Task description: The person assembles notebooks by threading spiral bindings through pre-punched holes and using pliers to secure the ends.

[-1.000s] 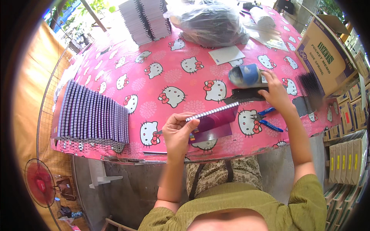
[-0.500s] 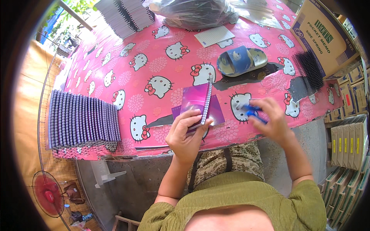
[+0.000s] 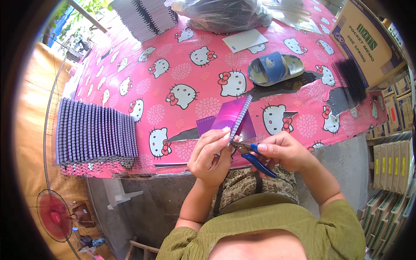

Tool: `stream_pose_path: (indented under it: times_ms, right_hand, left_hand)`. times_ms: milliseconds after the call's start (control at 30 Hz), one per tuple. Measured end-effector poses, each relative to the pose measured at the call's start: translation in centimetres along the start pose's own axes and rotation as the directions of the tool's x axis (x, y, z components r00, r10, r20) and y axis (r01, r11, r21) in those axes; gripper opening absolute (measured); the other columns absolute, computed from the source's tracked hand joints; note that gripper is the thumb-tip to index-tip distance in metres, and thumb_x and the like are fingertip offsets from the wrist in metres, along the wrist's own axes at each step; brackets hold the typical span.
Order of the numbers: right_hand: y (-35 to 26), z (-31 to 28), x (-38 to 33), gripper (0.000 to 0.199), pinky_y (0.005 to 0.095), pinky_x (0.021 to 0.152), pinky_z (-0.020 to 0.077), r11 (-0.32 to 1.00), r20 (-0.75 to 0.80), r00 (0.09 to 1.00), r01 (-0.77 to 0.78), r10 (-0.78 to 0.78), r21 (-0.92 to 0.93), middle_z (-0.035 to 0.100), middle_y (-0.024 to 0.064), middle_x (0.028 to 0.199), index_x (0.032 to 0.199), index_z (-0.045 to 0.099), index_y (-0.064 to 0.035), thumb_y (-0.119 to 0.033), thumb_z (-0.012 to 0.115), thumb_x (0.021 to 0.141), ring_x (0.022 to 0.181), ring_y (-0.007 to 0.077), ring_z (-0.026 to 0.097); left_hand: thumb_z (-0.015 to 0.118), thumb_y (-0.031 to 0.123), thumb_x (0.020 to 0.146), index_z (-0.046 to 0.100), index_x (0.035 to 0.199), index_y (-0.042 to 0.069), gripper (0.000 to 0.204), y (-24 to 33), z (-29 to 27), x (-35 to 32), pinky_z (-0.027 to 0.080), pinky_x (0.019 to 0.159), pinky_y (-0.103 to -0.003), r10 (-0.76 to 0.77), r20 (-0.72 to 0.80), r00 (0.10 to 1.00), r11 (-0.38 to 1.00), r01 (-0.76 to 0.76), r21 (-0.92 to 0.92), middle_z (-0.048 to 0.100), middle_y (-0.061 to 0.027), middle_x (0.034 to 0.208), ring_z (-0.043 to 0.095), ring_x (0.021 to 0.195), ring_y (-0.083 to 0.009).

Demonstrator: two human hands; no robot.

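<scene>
- At the near edge of the table (image 3: 130, 56), over my lap: my left hand (image 3: 210, 156) pinches the lower end of a small purple spiral notebook (image 3: 232, 117), fingers closed on it, thumb on top.
- The notebook stands tilted, its wire spine on the right side, upper end leaning over the pink cartoon-cat tablecloth (image 3: 190, 69).
- My right hand (image 3: 281, 151) is wrapped around blue-handled pliers (image 3: 253, 156); their tip sits at the bottom of the wire spine, just beside my left fingertips. Whether the tip bites the wire I cannot tell.
- A second purple cover (image 3: 206, 125) lies flat on the cloth under the held notebook.
- Far left on the table: a long row of purple notebooks (image 3: 93, 134) packed on edge, spines up.
- Far corner, top: a stack of grey-white spiral notebooks (image 3: 143, 17).
- Top centre: a clear plastic bag (image 3: 221, 13), bulging; contents dark, not identifiable.
- Centre right: a blue sandal (image 3: 275, 67) lying on the cloth, a loose white lined pad (image 3: 245, 40) beyond it.
- Right edge: a brown cardboard box (image 3: 368, 39); what is inside does not show. A black comb of binding wire (image 3: 353, 80) lies just beside it.
- Right, below table level: shelves of stacked cartons (image 3: 392, 160), closed.
- Lower left on the floor: a red fan (image 3: 54, 214).
</scene>
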State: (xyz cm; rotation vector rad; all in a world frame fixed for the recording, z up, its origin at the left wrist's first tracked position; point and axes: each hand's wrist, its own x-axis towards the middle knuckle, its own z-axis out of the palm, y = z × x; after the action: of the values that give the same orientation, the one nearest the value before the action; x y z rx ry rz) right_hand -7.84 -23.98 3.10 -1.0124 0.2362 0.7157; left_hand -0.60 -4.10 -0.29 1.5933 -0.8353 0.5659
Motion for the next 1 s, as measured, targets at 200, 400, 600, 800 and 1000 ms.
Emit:
stream_pose_path:
  times_ms: [200,400,600,800,1000]
  right_hand:
    - [0.1,-3.9,-1.6,0.046,0.0429,0.1,0.039,0.052,-0.153,0.528,-0.201,-0.835,-0.978,0.057,0.0181,0.119,0.11,0.061,-0.0019,-0.027,0.075,0.074,0.115,0.0336,0.051]
    - [-4.8,1.9,0.2,0.068,0.0464,0.106,0.0314,-0.242,0.175,0.566,-0.045,-0.806,-0.969,0.043,0.0184,0.137,0.127,0.052,-0.0041,-0.029,0.077,0.069,0.127,0.0346,0.039]
    - [-10.9,12.0,6.8,0.055,0.0355,0.073,0.0519,-0.497,0.824,0.373,0.665,-0.426,-0.558,0.06,0.0112,0.103,0.128,0.054,-0.0127,-0.001,0.064,0.075,0.089,0.0269,0.061]
    - [-19.7,24.4,14.7,0.039,0.0291,0.073,0.0522,0.31,0.39,0.368,0.929,-0.844,-0.205,0.065,0.0105,0.092,0.111,0.061,-0.0019,-0.023,0.073,0.08,0.084,0.0181,0.064]
    - [-18.4,28.8,28.2,0.038,0.0358,0.078,0.0506,-0.241,0.469,0.092,0.762,-0.878,-0.601,0.066,0.0154,0.087,0.101,0.066,-0.0018,-0.035,0.063,0.082,0.086,0.0253,0.065]
  left_hand:
    - [0.079,-0.009,0.066,0.067,0.094,-0.001,0.031,-0.3,-0.9,1.0,0.057,0.073,-0.029,-0.117,-0.165,0.979,0.993,0.114,-0.027,0.066,-0.0153,0.097,0.064,0.086,-0.0198]
    - [0.08,-0.003,0.064,0.07,0.091,0.001,0.03,1.0,-2.5,3.7,0.052,0.066,-0.032,0.025,-0.06,0.998,0.988,-0.016,0.151,0.062,-0.0093,0.091,0.061,0.082,-0.0197]
    - [0.075,0.008,0.073,0.065,0.098,-0.001,0.029,5.8,-10.7,5.7,0.05,0.072,-0.034,0.238,-0.214,0.947,0.871,-0.111,0.479,0.061,-0.0113,0.104,0.059,0.091,-0.0226]
    - [0.043,0.037,0.099,0.048,0.125,-0.003,0.048,3.4,-24.9,11.5,0.044,0.088,-0.035,0.258,-0.852,0.455,0.945,0.063,0.32,0.056,-0.0142,0.121,0.054,0.105,-0.0214]
    - [0.03,0.061,0.096,0.058,0.117,-0.004,0.074,1.3,-28.0,15.1,0.048,0.071,-0.026,-0.196,-0.824,0.531,0.954,0.298,-0.036,0.066,-0.0096,0.089,0.062,0.078,-0.0174]
